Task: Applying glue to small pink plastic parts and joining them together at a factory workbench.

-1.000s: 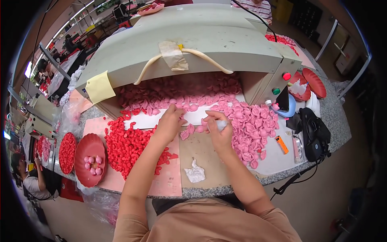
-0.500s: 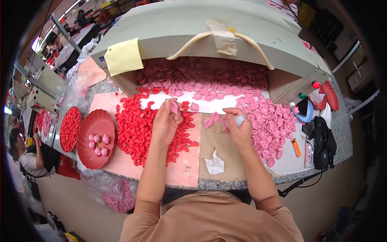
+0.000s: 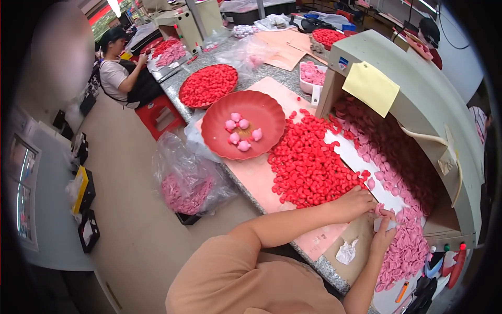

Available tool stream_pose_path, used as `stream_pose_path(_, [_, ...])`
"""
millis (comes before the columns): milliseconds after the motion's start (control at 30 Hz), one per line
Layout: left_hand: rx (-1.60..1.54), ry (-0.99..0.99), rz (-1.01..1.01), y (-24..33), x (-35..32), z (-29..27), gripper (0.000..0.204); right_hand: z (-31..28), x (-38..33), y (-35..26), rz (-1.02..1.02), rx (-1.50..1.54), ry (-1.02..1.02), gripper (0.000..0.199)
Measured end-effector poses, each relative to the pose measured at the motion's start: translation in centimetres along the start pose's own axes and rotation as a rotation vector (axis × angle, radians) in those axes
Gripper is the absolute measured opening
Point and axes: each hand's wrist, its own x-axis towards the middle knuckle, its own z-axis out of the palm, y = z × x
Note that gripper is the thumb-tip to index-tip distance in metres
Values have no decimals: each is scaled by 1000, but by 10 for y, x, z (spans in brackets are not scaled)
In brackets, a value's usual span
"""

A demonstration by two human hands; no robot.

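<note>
Left hand [image 3: 354,201] rests at the near edge of the red pieces pile [image 3: 308,162], fingers curled down onto small parts where the red pile meets the pink pieces [image 3: 405,246]; whether it has one pinched, cannot tell, too small. Right hand [image 3: 384,233] sits just beside the left hand, on the pink side, fingers closed around a small whitish piece [image 3: 380,224] with a pink bit touching it.

Pieces look like small soft caps, rubbery or thin plastic, very light, likely squashy under pressure. Judged: fingertip pinch at the rim or body of a single piece is enough; no force needed. They lie loose and heaped, so neighbours will probably shift or cling when one is picked. Not fragile by the look, maybe slightly tacky rather than slippery.

Red pile lies on a pink sheet on the bench [image 3: 319,264], in front of the grey-green hood box [image 3: 418,99] with a yellow note [image 3: 370,88]. Beyond the red pile: red dish [image 3: 266,112] holding a few pink balls [image 3: 239,132]. Crumpled white paper [image 3: 346,252] lies nearer the person than the red pile. Bag of pink pieces [image 3: 187,183] on the floor below the bench edge. Another person [image 3: 123,73] sits well apart at the far end.
</note>
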Motion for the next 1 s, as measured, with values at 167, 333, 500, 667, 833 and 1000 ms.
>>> stream_pose_path(167, [114,60,82,-17,-5,7,18,10,4,-10,-1,-27,-48,18])
stream_pose_path(333, [-147,165,-42,5,9,-8,14,3,7,3,61,48,20,15])
stream_pose_path(500, [-573,288,-179,14,12,-18,22,-11,9,5,-162,-473,157,17])
stream_pose_path(667, [-967,357,-340,1,14,-10,25,-5,5,13,-143,-607,-5,23])
stream_pose_path(833, [-1383,425,-498,-2,24,-12,24,-11,-2,-8,-47,-574,-64,23])
stream_pose_path(1000, [-1543,380,-704,-9,11,-30,32,-7,10,-48,498,-270,-75,39])
